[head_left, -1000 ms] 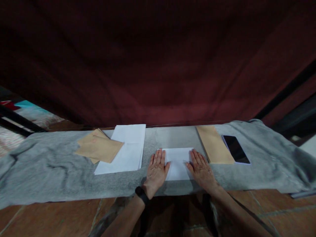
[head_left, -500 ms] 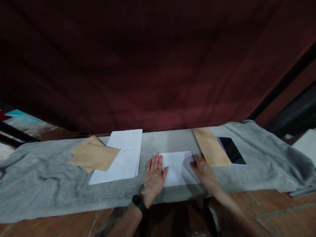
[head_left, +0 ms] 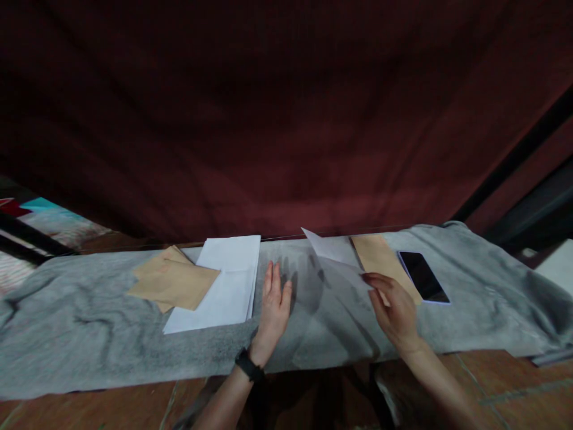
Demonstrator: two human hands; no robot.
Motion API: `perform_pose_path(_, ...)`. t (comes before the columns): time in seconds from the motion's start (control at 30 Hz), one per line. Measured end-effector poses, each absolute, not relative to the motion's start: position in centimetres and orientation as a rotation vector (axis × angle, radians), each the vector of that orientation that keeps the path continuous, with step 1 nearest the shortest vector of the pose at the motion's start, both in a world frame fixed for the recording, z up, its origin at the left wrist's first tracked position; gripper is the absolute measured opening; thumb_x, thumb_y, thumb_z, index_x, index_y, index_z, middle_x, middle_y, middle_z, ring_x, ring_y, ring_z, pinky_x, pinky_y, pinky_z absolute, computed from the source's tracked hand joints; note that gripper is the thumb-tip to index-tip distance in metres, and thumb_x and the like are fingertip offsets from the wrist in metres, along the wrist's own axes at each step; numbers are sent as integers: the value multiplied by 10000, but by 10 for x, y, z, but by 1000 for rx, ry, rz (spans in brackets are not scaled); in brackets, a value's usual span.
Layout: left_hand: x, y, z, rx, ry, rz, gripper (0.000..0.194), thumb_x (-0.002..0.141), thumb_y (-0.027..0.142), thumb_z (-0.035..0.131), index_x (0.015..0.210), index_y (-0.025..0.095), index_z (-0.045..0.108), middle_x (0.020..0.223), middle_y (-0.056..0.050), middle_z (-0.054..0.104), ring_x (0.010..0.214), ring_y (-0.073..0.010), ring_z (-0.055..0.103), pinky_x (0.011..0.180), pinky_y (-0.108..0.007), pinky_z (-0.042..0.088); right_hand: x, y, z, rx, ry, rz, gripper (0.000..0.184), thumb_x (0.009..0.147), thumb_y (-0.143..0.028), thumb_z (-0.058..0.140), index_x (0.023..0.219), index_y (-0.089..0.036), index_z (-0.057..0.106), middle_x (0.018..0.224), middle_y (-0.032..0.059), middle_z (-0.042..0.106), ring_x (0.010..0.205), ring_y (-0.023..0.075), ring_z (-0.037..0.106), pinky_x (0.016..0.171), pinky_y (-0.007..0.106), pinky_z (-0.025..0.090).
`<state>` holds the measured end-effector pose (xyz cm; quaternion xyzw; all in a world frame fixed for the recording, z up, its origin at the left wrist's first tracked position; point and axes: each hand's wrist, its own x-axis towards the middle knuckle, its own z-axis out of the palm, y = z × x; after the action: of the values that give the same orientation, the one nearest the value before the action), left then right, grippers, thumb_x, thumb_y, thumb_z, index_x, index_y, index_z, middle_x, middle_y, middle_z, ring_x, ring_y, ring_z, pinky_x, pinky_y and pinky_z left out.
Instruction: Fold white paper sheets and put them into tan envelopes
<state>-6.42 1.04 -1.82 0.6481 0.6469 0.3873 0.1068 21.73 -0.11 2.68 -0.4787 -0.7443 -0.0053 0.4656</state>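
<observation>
My right hand (head_left: 394,307) pinches the edge of a folded white sheet of paper (head_left: 335,257) and holds it tilted above the grey cloth (head_left: 89,322). The sheet's far corner points up and to the left. My left hand (head_left: 274,310) lies open on the cloth, fingers together and flat, just left of the spot under the sheet; a black band sits on its wrist. A tan envelope (head_left: 380,257) lies right behind my right hand.
A stack of white sheets (head_left: 226,283) lies to the left with two tan envelopes (head_left: 172,283) overlapping its left edge. A black phone (head_left: 423,276) lies right of the single envelope. A dark red curtain (head_left: 286,119) hangs behind the table. Tiled floor shows below.
The white sheet lay flat under both hands; my right hand has gripped its right edge and lifted it off the cloth. My left hand slid off it to the left.
</observation>
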Motion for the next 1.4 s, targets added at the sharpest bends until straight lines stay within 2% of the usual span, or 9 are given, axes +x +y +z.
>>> perform_pose_path(0.1, -69, 15, -19, 1635, 1828, 1255, 544, 1040, 454, 341, 1532, 223, 372, 1620, -98, 367, 1497, -231, 331, 1227, -462, 305, 206, -14, 17, -968, -2250, -101, 320, 986, -146, 469, 1235, -250, 641, 1176, 63, 724, 1084, 199, 670, 981, 376, 530)
perform_pose_path(0.2, -72, 12, -11, 1483, 1688, 1270, 482, 1028, 434, 366, 1423, 210, 526, 1506, -93, 534, 1410, -234, 472, 1202, -446, 350, 192, -22, 7, -871, -2461, -166, 352, 935, -67, 497, 1211, -219, 653, 1113, 59, 735, 997, 186, 681, 940, 355, 541)
perform_pose_path(0.4, -74, -14, 23, 1618, 1132, 765, 422, 960, 434, 544, 1340, 273, 634, 1384, -41, 650, 1291, -241, 589, 1105, -408, 471, 185, -28, 6, -905, -2553, -122, 289, 894, -45, 575, 1125, -199, 657, 961, 33, 719, 828, 174, 665, 791, 323, 544)
perform_pose_path(0.53, -71, -23, 18, 1818, 1019, 583, 556, 837, 381, 733, 1373, 287, 616, 1427, -48, 616, 1308, -255, 576, 1111, -403, 461, 182, -30, 5, -937, -2549, -97, 277, 916, -79, 571, 1147, -207, 657, 982, 38, 730, 846, 178, 680, 800, 321, 545)
perform_pose_path(0.67, -66, -17, 4, 1870, 1162, 650, 276, 924, 313, 578, 1121, 243, 757, 1190, -57, 753, 1099, -234, 689, 1004, -368, 518, 188, -29, 8, -1010, -2458, 102, 268, 983, -243, 553, 1236, -248, 638, 1080, 48, 748, 955, 196, 705, 865, 340, 561)
perform_pose_path(0.8, -69, -9, -1, 1745, 1284, 747, 280, 920, 386, 565, 957, 213, 782, 979, -50, 793, 905, -235, 711, 850, -335, 551, 206, -19, 11, -1171, -2235, 446, 397, 968, -410, 576, 1341, -273, 580, 1197, 63, 730, 1066, 221, 700, 917, 360, 573)
perform_pose_path(0.93, -74, -2, -6, 1588, 1424, 831, 268, 877, 391, 597, 910, 193, 775, 878, -37, 785, 840, -233, 696, 761, -313, 546, 218, -2, -7, -1278, -1856, 638, 336, 969, -432, 514, 1220, -231, 612, 1183, 93, 728, 1019, 227, 720, 864, 362, 598)
perform_pose_path(1.13, -70, 10, -23, 1557, 1558, 879, 230, 861, 257, 598, 1048, 183, 711, 750, 2, 721, 729, -181, 661, 691, -265, 498, 206, 11, -43, -1401, -1797, 774, 280, 929, -377, 490, 1117, -228, 636, 1039, 72, 763, 932, 236, 737, 835, 382, 592)
perform_pose_path(1.4, -59, 9, -29, 1588, 1709, 879, 597, 857, 128, 585, 1443, 155, 476, 766, 14, 671, 669, -161, 618, 675, -273, 477, 195, 14, -53, -1637, -1905, 626, 313, 931, -322, 485, 1191, -215, 624, 905, 57, 765, 850, 239, 738, 765, 338, 552)
